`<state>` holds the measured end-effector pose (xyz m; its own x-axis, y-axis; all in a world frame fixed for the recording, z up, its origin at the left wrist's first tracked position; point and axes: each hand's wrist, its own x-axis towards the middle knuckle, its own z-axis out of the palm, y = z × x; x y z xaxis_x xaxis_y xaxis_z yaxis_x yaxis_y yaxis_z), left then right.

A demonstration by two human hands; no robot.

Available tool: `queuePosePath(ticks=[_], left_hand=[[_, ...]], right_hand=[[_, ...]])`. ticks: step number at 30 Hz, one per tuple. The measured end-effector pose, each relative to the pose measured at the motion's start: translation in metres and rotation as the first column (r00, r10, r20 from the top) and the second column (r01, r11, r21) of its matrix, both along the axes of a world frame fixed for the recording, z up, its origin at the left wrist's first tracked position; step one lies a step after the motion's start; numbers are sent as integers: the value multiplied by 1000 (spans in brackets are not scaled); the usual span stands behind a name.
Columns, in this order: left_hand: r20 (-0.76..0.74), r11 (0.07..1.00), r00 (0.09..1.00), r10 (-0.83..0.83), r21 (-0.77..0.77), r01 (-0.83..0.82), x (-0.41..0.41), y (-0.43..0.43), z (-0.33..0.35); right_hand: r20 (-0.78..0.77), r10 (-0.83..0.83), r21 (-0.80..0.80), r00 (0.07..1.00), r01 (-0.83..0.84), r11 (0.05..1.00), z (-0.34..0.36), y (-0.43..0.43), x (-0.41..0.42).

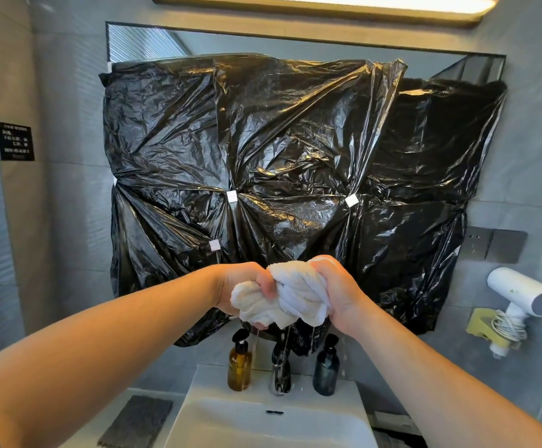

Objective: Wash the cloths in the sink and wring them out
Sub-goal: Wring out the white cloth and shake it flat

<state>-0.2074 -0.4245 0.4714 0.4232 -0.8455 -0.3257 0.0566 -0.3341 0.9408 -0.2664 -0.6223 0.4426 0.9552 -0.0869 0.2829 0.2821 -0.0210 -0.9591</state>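
Cloth (pixel 290 294), white and twisted, is clenched by both hands above the sink (pixel 198 412): left hand (pixel 242 286) and right hand (pixel 337 292) fingers curl tightly around it, high above the faucet (pixel 281 370), water dripping between 2 bottles.

Both arms stretched fwd, left grip (pixel 238 282) & right grip (pixel 340 292) clenched tight round cloth (pixel 295 292).

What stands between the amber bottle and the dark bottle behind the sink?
The chrome faucet stands between the amber bottle and the dark bottle, as the head view shows.
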Motion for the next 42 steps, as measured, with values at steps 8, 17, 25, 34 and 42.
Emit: queuePosePath(ticks=[8,17,25,34,42], left_hand=[[537,905,732,419,-310,-290,-36,-10,-36],[797,956,561,224,-66,-287,-11,-13,-17],[561,945,828,-6,275,-180,-9,-4,20],[503,942,862,61,256,-216,-6,-5,20],[465,940,883,66,269,-211,-6,-5,21]], right_hand=[[-361,-74,268,930,179,947,0,-20,2],[-229,-141,-75,963,127,989,-1,-7,3],[-101,-161,-76,982,154,985,-16,0,2],[-87,-176,-74,980,170,983,-6,3,4],[-108,-155,-76,982,147,986,-7,2,7]])
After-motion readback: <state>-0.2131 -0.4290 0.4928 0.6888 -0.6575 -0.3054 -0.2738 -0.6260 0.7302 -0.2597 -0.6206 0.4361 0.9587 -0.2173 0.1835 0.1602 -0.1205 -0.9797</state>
